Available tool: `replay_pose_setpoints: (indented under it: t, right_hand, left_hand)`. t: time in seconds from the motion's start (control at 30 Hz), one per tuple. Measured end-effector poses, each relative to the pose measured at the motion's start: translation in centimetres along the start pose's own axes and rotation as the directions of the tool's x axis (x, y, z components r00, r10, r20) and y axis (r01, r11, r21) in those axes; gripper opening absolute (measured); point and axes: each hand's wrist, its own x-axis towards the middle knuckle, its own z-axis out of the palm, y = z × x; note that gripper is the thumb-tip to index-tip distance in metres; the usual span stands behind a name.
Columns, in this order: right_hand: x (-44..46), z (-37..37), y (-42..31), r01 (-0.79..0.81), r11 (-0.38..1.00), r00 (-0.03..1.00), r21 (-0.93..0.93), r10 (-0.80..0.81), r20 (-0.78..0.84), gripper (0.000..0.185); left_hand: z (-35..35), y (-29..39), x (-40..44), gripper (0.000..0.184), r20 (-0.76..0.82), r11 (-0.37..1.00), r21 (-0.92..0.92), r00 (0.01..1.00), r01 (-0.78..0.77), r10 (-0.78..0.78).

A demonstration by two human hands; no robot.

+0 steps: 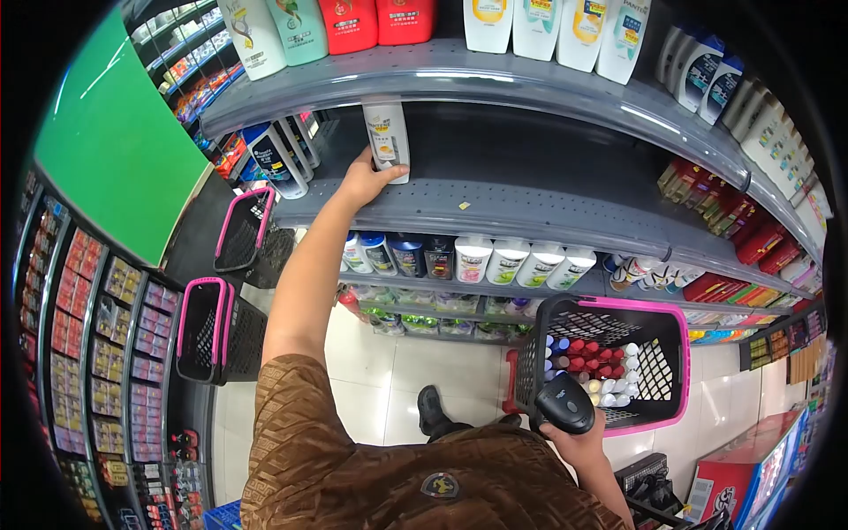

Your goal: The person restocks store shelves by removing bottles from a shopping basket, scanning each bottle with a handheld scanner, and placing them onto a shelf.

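My left hand [362,181] is closed round the lower part of a white shampoo bottle [386,132] with a yellow mark on its label. The bottle stands nearly upright at the left of the dark middle shelf [530,199]; whether its base touches the shelf I cannot tell. Down at the right, my right hand [580,443] grips a black barcode scanner [565,405]. Behind the scanner is a black shopping basket with a pink rim [685,353], holding red-capped bottles [590,358] and white-capped bottles [623,384].
Shampoo bottles [349,25] line the shelf above, and more bottles [508,262] fill the one below. Dark blue bottles [274,162] stand left of my hand. Pink-handled baskets [205,336] sit at the left, near a green panel [115,132]. A red carton [729,481] is at lower right.
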Motion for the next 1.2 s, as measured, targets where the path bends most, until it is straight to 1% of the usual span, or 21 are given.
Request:
replay_pose_setpoints:
  t: [0.07, 0.13, 0.27, 0.33, 0.37, 0.43, 0.57, 0.63, 0.73, 0.83, 0.87, 0.97, 1.03, 1.1, 1.2]
  right_hand:
    - [0.3, 0.0, -0.6, 0.005, 1.0, 1.0, 0.008, -0.005, -0.003, 0.05]
    - [0.5, -0.1, -0.6, 0.016, 1.0, 1.0, 0.018, -0.016, -0.007, 0.05]
    - [0.4, -0.5, -0.4, 0.008, 0.999, 0.999, 0.032, -0.007, -0.033, 0.047]
    - [0.3, -0.8, -0.4, 0.004, 0.999, 1.0, 0.034, -0.003, -0.03, 0.046]
    - [0.2, -0.9, -0.4, 0.003, 0.998, 0.998, 0.063, 0.001, -0.059, 0.046]
    - [0.1, -1.1, 0.0, 0.007, 0.995, 0.996, 0.098, 0.002, -0.085, 0.046]
    - [-0.3, -1.8, 0.3, 0.001, 0.99, 0.993, 0.139, 0.016, -0.115, 0.044]
    - [-0.4, -2.0, 0.5, -0.002, 0.988, 0.993, 0.156, 0.021, -0.12, 0.043]
    - [-1.0, -2.7, 1.5, -0.026, 0.992, 0.993, 0.127, 0.041, -0.113, 0.042]
    - [-1.2, -3.0, 1.9, -0.051, 0.982, 0.988, 0.18, 0.075, -0.132, 0.043]
    - [-1.3, -3.2, 2.0, -0.049, 0.984, 0.989, 0.169, 0.071, -0.126, 0.043]
    - [-1.6, -3.7, 2.1, -0.056, 0.988, 0.99, 0.144, 0.073, -0.117, 0.044]
    - [-1.8, -3.9, 2.4, -0.068, 0.985, 0.989, 0.161, 0.087, -0.12, 0.045]
    - [-2.1, -4.0, 2.8, -0.081, 0.981, 0.987, 0.176, 0.104, -0.122, 0.045]
    - [-2.7, -4.3, 3.1, -0.083, 0.985, 0.988, 0.15, 0.101, -0.116, 0.046]
  left_hand:
    - [0.0, -0.1, -0.1, 0.073, 0.004, 1.0, -0.014, 1.0, -0.003, 0.003]
    - [-0.1, 0.1, -0.2, 0.075, -0.027, 0.998, 0.032, 0.998, 0.056, -0.055]
    - [-0.1, 0.1, -0.3, 0.076, 0.009, 0.998, 0.049, 0.999, 0.045, -0.045]
    - [0.0, 0.4, -0.6, 0.075, -0.02, 0.999, 0.036, 1.0, 0.008, -0.008]
    - [0.0, 0.6, -0.7, 0.075, -0.021, 0.999, 0.041, 1.0, 0.008, -0.007]
    - [-0.3, 0.4, -0.5, 0.071, -0.016, 0.994, 0.093, 0.998, 0.064, -0.063]
    - [-0.2, -0.2, 0.0, 0.066, -0.008, 0.988, 0.12, 0.995, 0.096, -0.096]
    - [-0.2, 0.8, -0.6, 0.063, -0.012, 0.987, 0.127, 0.995, 0.098, -0.097]
    - [-0.2, 1.0, -0.7, 0.065, -0.014, 0.99, 0.11, 0.996, 0.086, -0.085]
    - [-0.3, 0.6, -0.5, 0.068, -0.023, 0.983, 0.158, 0.996, 0.089, -0.086]
    - [-0.2, 0.5, -0.6, 0.068, -0.019, 0.983, 0.158, 0.996, 0.09, -0.088]
    - [-0.4, 0.5, -0.4, 0.067, -0.104, 0.984, -0.159, 0.99, 0.076, -0.093]
    - [-0.5, 0.7, -0.6, 0.064, -0.106, 0.982, -0.17, 0.99, 0.076, -0.095]
    - [-0.5, 0.8, -0.7, 0.061, -0.036, 0.991, -0.076, 0.993, 0.109, -0.112]
    - [-0.6, 0.6, -0.7, 0.059, -0.003, 0.99, -0.104, 0.995, 0.096, -0.097]
